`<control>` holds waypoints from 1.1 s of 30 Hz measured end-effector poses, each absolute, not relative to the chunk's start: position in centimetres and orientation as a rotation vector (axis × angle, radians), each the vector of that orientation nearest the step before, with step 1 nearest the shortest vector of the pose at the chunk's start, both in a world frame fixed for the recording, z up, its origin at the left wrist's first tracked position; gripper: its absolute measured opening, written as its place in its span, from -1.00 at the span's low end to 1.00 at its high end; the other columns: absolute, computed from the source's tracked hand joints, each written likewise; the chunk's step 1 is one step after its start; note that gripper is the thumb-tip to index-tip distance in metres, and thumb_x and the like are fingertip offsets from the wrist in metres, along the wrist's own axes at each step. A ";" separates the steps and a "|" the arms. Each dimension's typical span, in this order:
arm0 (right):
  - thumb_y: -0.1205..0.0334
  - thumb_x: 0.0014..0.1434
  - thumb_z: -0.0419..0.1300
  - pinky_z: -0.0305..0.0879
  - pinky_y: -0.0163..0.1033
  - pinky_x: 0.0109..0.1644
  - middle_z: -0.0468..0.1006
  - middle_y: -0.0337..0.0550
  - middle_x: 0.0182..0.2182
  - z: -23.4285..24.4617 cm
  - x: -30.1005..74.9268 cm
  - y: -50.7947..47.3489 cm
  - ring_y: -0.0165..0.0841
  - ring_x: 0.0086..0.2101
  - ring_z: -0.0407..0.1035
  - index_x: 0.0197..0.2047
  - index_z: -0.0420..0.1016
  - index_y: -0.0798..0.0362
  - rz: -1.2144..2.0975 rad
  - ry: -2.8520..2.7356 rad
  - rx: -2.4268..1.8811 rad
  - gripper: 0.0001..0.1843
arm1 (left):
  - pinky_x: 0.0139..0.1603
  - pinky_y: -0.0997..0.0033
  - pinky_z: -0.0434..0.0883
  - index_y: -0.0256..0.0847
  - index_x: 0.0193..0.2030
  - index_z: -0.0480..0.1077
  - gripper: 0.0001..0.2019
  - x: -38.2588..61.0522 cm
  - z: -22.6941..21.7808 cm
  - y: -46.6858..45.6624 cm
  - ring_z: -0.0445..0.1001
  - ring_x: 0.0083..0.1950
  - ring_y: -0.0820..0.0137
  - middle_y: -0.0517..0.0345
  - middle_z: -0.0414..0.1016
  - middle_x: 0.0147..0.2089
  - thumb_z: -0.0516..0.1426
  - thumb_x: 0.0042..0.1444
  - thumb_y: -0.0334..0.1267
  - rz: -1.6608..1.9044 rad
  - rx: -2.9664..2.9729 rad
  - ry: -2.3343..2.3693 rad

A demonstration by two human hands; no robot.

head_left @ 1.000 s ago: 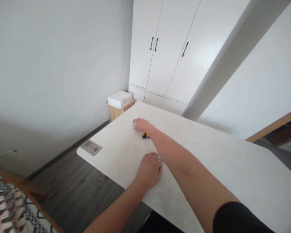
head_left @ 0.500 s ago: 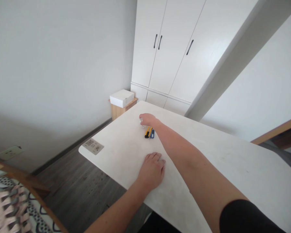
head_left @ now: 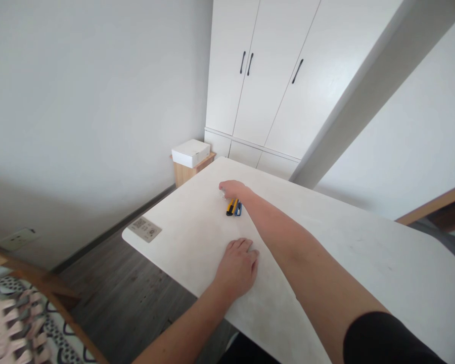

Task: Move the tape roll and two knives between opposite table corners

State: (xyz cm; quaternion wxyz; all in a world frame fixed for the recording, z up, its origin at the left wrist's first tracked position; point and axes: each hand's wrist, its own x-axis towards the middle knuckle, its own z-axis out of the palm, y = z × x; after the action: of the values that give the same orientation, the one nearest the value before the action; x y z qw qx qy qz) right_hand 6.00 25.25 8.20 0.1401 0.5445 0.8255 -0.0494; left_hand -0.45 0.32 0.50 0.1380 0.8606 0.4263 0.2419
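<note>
My right hand reaches far over the white table, its fingers closed around a small whitish, partly see-through object. Most of that object is hidden by the fingers, so its kind is unclear. Just below this hand lie a yellow and black box cutter and a slim blue tool, side by side; my wrist covers their far ends. My left hand rests palm down on the near part of the table, fingers loosely spread and holding nothing.
A label with printed codes is stuck at the table's left corner. Beyond the table stand a white box on a wooden cabinet and a white wardrobe. A wood-framed seat or bed with patterned cloth is at lower left.
My right hand has shifted very slightly down and to the right with the whitish object, which shows less now. The left hand and the tools stay put.
</note>
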 end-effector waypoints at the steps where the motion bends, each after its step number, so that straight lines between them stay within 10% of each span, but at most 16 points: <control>1: 0.29 0.13 0.30 0.42 -0.14 0.01 0.48 -0.06 0.23 8.2 6.0 25.2 -0.11 0.14 0.41 0.26 0.40 -0.14 -0.146 2.380 1.581 -0.39 | 0.35 0.00 0.27 -0.13 0.00 0.54 -0.75 -0.5 0.5 0.3 0.34 0.30 0.16 -0.02 0.46 0.25 0.04 0.34 -0.26 0.701 2.488 1.233; 33: 0.33 -0.03 0.41 0.33 -0.18 0.10 0.55 -0.13 0.13 8.6 6.6 25.9 -0.12 0.11 0.42 0.14 0.53 -0.15 -0.152 2.461 1.334 -0.37 | 0.37 -0.01 0.26 -0.11 0.03 0.55 -0.71 -0.4 0.5 0.3 0.34 0.31 0.15 -0.04 0.45 0.27 0.03 0.35 -0.27 0.675 2.488 1.236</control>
State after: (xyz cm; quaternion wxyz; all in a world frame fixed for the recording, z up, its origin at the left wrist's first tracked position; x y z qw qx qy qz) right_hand 6.59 25.95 8.58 0.1680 0.4691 0.8653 -0.0536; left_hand -0.44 0.33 0.53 0.1409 0.8616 0.4280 0.2337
